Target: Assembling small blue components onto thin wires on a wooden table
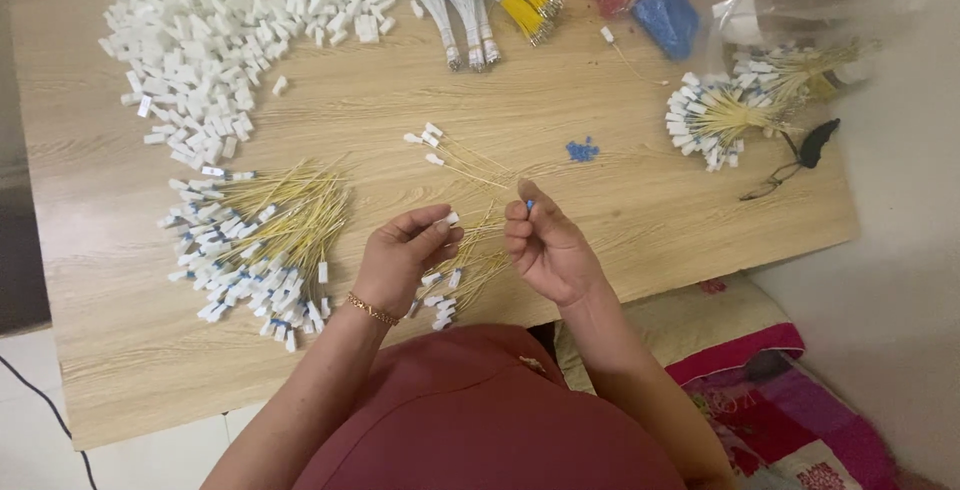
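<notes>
My left hand pinches a small white plastic connector on the end of a thin yellow wire, above a low wooden table. My right hand holds a tiny blue piece between thumb and fingertips, a few centimetres right of the connector. Under both hands lies a small bunch of yellow wires with white ends. A few more such wires lie just beyond my hands.
A big heap of white connectors fills the far left. A pile of wires with white and blue ends lies left. Small blue pieces, tied wire bundles, another bunch, a plastic bag and a patterned cushion surround them.
</notes>
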